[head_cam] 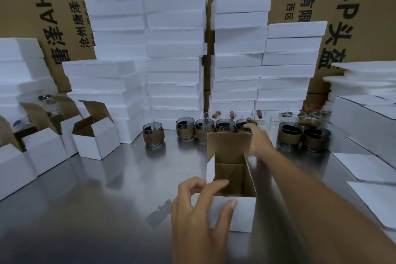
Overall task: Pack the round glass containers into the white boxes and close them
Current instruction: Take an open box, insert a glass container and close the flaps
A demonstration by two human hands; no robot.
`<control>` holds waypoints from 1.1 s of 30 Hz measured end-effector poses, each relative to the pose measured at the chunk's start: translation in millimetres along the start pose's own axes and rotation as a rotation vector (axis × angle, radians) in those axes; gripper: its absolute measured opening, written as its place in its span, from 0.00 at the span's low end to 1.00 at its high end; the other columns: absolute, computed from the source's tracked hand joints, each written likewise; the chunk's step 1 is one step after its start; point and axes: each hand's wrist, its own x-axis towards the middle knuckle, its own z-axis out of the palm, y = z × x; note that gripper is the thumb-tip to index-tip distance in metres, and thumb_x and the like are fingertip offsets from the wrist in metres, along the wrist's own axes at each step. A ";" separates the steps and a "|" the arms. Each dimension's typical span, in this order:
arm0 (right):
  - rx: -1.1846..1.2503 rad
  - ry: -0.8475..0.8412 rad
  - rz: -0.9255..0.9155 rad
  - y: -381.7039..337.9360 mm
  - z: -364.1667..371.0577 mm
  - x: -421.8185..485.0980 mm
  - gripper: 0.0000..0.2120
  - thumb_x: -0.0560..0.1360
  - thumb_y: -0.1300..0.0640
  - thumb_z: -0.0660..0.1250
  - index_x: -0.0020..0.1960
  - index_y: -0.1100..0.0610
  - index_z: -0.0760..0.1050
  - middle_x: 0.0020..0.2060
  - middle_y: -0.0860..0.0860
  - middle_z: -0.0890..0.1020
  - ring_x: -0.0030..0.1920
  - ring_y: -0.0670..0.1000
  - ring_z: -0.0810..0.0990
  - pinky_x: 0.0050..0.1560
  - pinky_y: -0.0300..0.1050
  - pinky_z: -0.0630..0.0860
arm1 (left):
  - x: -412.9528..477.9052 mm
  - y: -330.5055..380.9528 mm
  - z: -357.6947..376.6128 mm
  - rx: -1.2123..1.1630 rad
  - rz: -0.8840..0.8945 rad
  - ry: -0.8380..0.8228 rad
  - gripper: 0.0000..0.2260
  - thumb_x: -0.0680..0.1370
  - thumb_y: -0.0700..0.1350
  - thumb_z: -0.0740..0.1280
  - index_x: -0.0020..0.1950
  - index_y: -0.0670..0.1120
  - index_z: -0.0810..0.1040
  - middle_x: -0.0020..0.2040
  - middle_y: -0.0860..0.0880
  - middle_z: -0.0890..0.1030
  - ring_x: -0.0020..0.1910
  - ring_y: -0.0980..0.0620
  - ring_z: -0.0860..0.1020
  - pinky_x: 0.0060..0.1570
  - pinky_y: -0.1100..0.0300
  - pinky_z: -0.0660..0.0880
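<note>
An open white box (242, 212) with a brown inside stands on the steel table in front of me, its lid flap upright and nothing in it. My left hand (201, 206) grips the box's near left corner, thumb on the front wall and fingers over the rim. My right hand (258, 139) reaches past the box's flap to a row of round glass containers (224, 127) with brown sleeves, and its fingers close on the rim of the rightmost glass container (243, 126) of that row. One glass container (153, 134) stands apart at the left.
Open white boxes (96, 137) stand at the left, some holding glasses. Tall stacks of white foam slabs (175, 49) and brown cartons (353, 6) wall the back. More sleeved glasses (304, 135) and clear glasses sit at the right back. Flat white box blanks (368, 167) lie at the right.
</note>
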 end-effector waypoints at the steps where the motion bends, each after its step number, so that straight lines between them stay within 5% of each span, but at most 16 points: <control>1: -0.004 0.039 -0.002 -0.2 0.8 -1.6 0.23 0.75 0.65 0.63 0.69 0.54 0.65 0.61 0.60 0.70 0.51 0.58 0.74 0.51 0.53 0.75 | -0.3 -0.1 -0.1 0.003 -0.002 0.000 0.14 0.59 0.52 0.73 0.43 0.50 0.83 0.45 0.45 0.82 0.38 0.52 0.76 0.37 0.57 0.78; 4: -0.012 0.178 0.000 -0.3 0.2 -9.9 0.13 0.76 0.61 0.64 0.59 0.56 0.68 0.57 0.57 0.72 0.42 0.52 0.71 0.41 0.46 0.69 | -1.8 2.4 -1.2 -0.004 -0.026 0.009 0.13 0.60 0.52 0.73 0.42 0.50 0.83 0.46 0.45 0.81 0.39 0.51 0.77 0.37 0.58 0.78; 9: 0.064 0.151 0.017 7.6 -4.9 -25.9 0.14 0.74 0.60 0.67 0.58 0.58 0.68 0.39 0.51 0.74 0.37 0.49 0.72 0.39 0.47 0.74 | -3.0 9.5 -4.9 -0.045 -0.098 0.008 0.12 0.64 0.52 0.74 0.44 0.51 0.82 0.48 0.45 0.80 0.41 0.45 0.79 0.40 0.60 0.77; 12: 0.189 0.180 0.031 5.3 -11.2 -40.1 0.09 0.74 0.56 0.68 0.49 0.56 0.68 0.43 0.54 0.77 0.43 0.53 0.77 0.45 0.48 0.76 | -4.3 11.0 -5.7 -0.067 -0.150 -0.012 0.11 0.66 0.50 0.76 0.46 0.52 0.82 0.51 0.47 0.79 0.46 0.46 0.78 0.45 0.64 0.72; 20: 0.866 0.425 -0.037 -48.8 -72.1 -115.3 0.20 0.73 0.52 0.70 0.57 0.48 0.62 0.52 0.48 0.71 0.42 0.43 0.72 0.22 0.26 0.67 | -6.7 15.8 -12.4 -0.121 -0.215 -0.065 0.08 0.71 0.48 0.73 0.48 0.57 0.78 0.53 0.57 0.69 0.53 0.53 0.72 0.50 0.65 0.71; 23: 1.033 0.418 -0.102 -61.2 -87.2 -159.0 0.22 0.72 0.51 0.71 0.59 0.45 0.62 0.54 0.47 0.73 0.47 0.43 0.76 0.24 0.25 0.69 | -8.1 18.4 -16.1 -0.099 -0.224 -0.074 0.07 0.73 0.48 0.71 0.51 0.54 0.79 0.53 0.57 0.67 0.54 0.55 0.71 0.49 0.73 0.64; 28: 1.049 0.334 -0.174 -56.6 -83.3 -226.6 0.27 0.64 0.43 0.71 0.60 0.47 0.67 0.52 0.44 0.79 0.48 0.40 0.81 0.45 0.36 0.78 | -7.6 32.7 -26.6 -0.209 -0.187 0.051 0.04 0.78 0.47 0.63 0.53 0.52 0.74 0.51 0.56 0.68 0.50 0.60 0.72 0.44 0.75 0.67; 33: 1.059 0.258 -0.142 -31.2 -56.2 -258.5 0.14 0.70 0.56 0.71 0.53 0.52 0.72 0.44 0.46 0.82 0.40 0.36 0.81 0.36 0.28 0.75 | -17.3 49.8 -36.5 -0.519 -0.232 -0.071 0.13 0.78 0.58 0.53 0.60 0.57 0.68 0.53 0.56 0.74 0.53 0.63 0.73 0.48 0.76 0.67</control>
